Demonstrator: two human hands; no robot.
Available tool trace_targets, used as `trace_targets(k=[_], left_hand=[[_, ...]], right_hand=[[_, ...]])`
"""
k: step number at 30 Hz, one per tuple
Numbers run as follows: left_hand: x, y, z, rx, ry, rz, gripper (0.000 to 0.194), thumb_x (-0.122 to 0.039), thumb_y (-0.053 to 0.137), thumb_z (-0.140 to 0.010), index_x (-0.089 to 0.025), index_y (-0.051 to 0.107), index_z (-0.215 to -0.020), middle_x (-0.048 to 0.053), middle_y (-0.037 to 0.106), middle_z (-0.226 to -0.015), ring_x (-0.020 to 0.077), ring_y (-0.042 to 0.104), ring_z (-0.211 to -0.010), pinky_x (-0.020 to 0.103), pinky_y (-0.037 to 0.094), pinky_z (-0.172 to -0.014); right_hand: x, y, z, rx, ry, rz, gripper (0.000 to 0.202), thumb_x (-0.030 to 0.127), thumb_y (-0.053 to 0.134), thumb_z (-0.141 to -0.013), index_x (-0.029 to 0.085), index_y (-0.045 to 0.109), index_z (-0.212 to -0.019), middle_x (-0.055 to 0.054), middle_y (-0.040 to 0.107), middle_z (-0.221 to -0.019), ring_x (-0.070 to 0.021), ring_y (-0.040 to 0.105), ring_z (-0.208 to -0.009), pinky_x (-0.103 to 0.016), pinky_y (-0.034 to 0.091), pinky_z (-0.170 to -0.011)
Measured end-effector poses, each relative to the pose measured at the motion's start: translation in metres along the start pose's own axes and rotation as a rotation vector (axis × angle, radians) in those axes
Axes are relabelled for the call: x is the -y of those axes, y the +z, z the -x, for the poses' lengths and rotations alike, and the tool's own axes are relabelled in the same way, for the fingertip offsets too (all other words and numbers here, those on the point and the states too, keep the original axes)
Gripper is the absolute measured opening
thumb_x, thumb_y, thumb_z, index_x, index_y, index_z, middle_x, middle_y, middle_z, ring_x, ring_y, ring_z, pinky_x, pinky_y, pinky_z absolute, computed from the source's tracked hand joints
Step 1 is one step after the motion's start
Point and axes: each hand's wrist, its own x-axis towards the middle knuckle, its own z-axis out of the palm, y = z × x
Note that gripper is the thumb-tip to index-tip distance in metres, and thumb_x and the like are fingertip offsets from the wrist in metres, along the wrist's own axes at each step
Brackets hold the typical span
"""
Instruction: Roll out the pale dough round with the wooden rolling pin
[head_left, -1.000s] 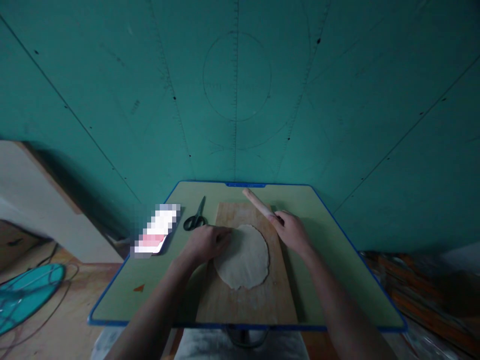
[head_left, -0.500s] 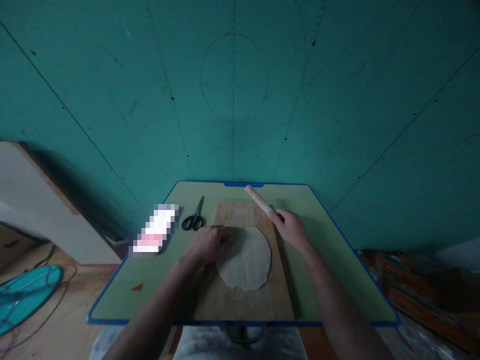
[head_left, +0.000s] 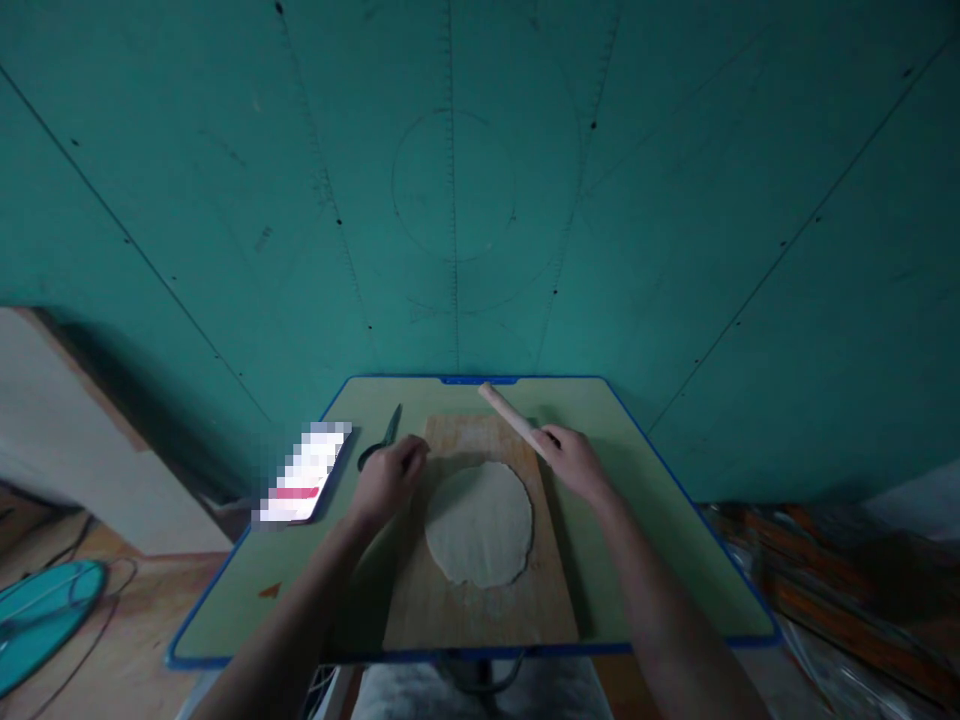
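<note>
A thin round sheet of dough (head_left: 480,525) lies flat on a wooden board (head_left: 480,622), its edge slightly uneven. My right hand (head_left: 570,460) is wrapped round the near end of a wooden rolling pin (head_left: 510,410). The pin slants up and to the left above the board's far right part, apart from the dough. My left hand (head_left: 386,482) is at the board's left edge, off the dough, with its fingers curled closed; whether anything is inside them is hidden. It partly covers the dark scissors (head_left: 391,425) behind it.
A phone (head_left: 307,475) with a blurred screen lies left on the blue-edged table (head_left: 630,560). A small orange scrap (head_left: 270,591) is near the front left. A green wall (head_left: 480,200) stands behind the table. A teal round object (head_left: 52,620) is on the floor at left.
My left hand has lifted off the dough's upper left edge and moved left, now covering part of the scissors. My right hand still holds the rolling pin. The view has shifted slightly.
</note>
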Motion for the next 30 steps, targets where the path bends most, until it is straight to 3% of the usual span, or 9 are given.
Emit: trace_targets(k=[5,11,24,27,30], left_hand=[[0.008,-0.003,0.006,-0.031,-0.024,0.016,0.027,-0.035,0.042,-0.086,-0.019,0.063,-0.094,0.003,0.066,-0.069,0.0155,0.058,-0.058,0.026,0.04,-0.058],[0.01,0.002,0.013,-0.141,-0.144,0.141,0.028,-0.04,0.044,-0.083,-0.019,0.062,-0.087,0.003,0.066,-0.071,0.0156,0.057,-0.062,0.026,0.043,-0.061],[0.014,-0.004,0.015,-0.245,-0.15,0.235,0.022,-0.039,0.041,-0.079,-0.021,0.053,-0.073,0.0,0.057,-0.065,0.0168,0.054,-0.062,0.027,0.04,-0.057],[0.007,-0.01,0.017,-0.252,-0.139,0.237,0.022,-0.038,0.039,-0.08,-0.022,0.05,-0.069,-0.002,0.053,-0.059,0.016,0.052,-0.058,0.027,0.039,-0.054],[-0.012,-0.025,0.031,-0.205,-0.089,0.243,0.031,-0.039,0.035,-0.087,-0.023,0.044,-0.061,-0.003,0.046,-0.049,0.0143,0.046,-0.048,0.026,0.038,-0.05]], right_hand=[[-0.002,0.001,0.002,0.057,-0.022,-0.044,0.037,0.042,0.043,-0.093,0.019,0.067,-0.078,-0.003,0.068,-0.07,-0.0162,0.06,-0.065,-0.025,0.034,-0.057],[0.0,0.002,0.002,0.059,-0.003,-0.016,0.035,0.04,0.044,-0.093,0.018,0.07,-0.084,-0.007,0.072,-0.078,-0.018,0.063,-0.07,-0.026,0.037,-0.061],[-0.002,0.006,0.002,0.059,-0.037,-0.079,0.034,0.048,0.051,-0.086,0.02,0.066,-0.076,-0.003,0.066,-0.069,-0.0169,0.057,-0.065,-0.026,0.036,-0.058],[0.001,0.006,0.004,0.073,-0.036,-0.071,0.028,0.045,0.055,-0.085,0.02,0.062,-0.075,0.001,0.061,-0.064,-0.0137,0.052,-0.059,-0.024,0.03,-0.054],[0.005,0.007,0.006,0.079,-0.015,-0.087,0.023,0.042,0.058,-0.084,0.02,0.061,-0.076,0.002,0.06,-0.065,-0.0125,0.05,-0.058,-0.024,0.028,-0.054]])
